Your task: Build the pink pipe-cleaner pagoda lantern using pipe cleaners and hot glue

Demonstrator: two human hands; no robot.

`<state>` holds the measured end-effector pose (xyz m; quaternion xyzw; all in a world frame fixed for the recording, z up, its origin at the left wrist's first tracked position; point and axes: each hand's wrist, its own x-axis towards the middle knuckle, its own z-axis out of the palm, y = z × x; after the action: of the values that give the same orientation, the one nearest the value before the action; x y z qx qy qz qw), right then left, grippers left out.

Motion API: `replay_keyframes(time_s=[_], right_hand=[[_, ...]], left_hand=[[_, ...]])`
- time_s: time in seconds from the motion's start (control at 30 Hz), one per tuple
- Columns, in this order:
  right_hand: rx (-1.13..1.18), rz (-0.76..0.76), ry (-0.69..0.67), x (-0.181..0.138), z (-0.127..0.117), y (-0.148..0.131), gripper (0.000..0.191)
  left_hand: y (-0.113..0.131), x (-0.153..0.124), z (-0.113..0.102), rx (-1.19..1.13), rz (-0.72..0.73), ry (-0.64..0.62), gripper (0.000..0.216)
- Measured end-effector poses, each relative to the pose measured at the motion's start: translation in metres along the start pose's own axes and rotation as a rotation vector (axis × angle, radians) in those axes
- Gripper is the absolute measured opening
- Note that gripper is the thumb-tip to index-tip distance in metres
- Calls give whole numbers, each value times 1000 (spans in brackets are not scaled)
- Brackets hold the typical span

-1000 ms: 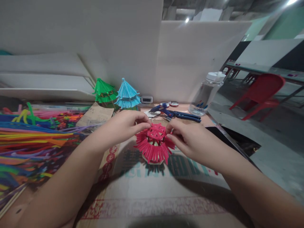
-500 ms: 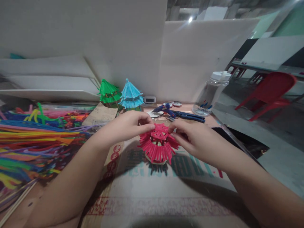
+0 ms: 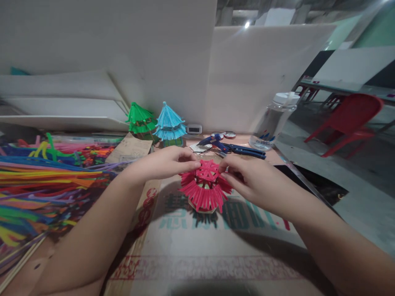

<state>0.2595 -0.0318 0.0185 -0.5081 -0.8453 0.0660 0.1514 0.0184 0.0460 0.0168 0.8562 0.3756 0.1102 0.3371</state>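
Note:
A pink pipe-cleaner pagoda roof model [image 3: 205, 187] stands on a printed cardboard sheet [image 3: 197, 246] in the middle of the table. My left hand [image 3: 168, 162] pinches the model's upper tier from the left. From the right, my right hand [image 3: 247, 179] pinches the same tier with thumb and forefinger. Both hands have their fingers closed on the pink piece.
Finished green [image 3: 140, 119] and blue [image 3: 169, 123] pagoda models stand at the back by the white wall. A heap of coloured pipe cleaners [image 3: 40, 181] fills the left side. A blue glue gun [image 3: 212, 142], blue pliers [image 3: 247, 151] and a clear water bottle [image 3: 273, 121] lie behind; red chair [image 3: 348, 121] right.
The view shifted slightly. Both hands stay pinched on the pink model's top, with only small finger movements.

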Motion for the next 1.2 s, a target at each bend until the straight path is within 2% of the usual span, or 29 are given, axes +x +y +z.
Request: replay_keyframes(time_s=[0.07,0.23,0.4,0.47,0.53,0.73,1.2], right_hand=[[-7,-8,3,0,0,0,12],[0,-18,7,-1,0,-1,13],[6,-24,17,-1,1,-1,13],[7,-27,21,0,2,-1,13],[10,-27,19,0,2,0,14],[-6,-11,7,0,2,-1,14],[-5,-48,17,-2,-5,0,9]], left_hand=[[1,0,2,-45,16,29,33],[13,-3,8,-88,107,200,17],[24,-2,16,48,120,287,27],[23,0,20,69,114,314,23],[20,2,23,25,104,307,24],[13,7,25,-129,88,182,25],[8,10,26,-135,85,174,25]])
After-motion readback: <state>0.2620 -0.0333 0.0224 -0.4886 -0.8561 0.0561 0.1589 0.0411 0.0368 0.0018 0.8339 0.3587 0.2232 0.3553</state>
